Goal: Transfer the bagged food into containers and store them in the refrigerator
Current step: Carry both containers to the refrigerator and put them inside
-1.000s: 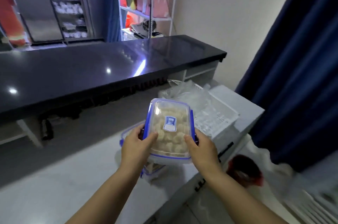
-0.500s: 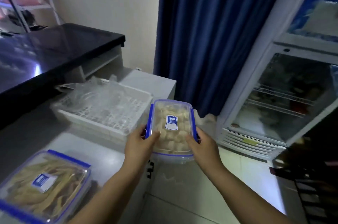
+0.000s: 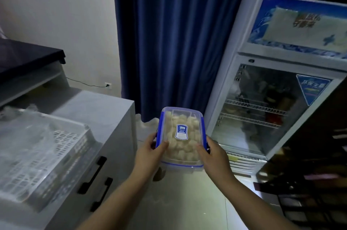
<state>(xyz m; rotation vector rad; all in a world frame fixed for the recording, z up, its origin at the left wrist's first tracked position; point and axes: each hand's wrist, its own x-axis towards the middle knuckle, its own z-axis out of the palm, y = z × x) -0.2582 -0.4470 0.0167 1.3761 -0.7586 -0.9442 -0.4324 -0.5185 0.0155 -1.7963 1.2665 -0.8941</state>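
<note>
A clear food container [image 3: 181,137] with a blue-trimmed lid and a blue label holds pale round pieces of food. I hold it level in front of me over the floor. My left hand [image 3: 150,156] grips its left side and my right hand [image 3: 214,156] grips its right side, thumbs on the lid. To the right stands the white refrigerator [image 3: 266,109], its glass door shut, with wire shelves and dark items inside.
A white slotted basket [image 3: 47,152] with crumpled clear plastic bags sits on the grey cabinet [image 3: 105,117] at the left. A blue curtain [image 3: 178,38] hangs behind. A dark rack [image 3: 309,182] stands at the right edge. Pale floor lies ahead.
My view has turned right, away from the black counter and the second filled container, toward the refrigerator. Both hands keep the container in the same grip.
</note>
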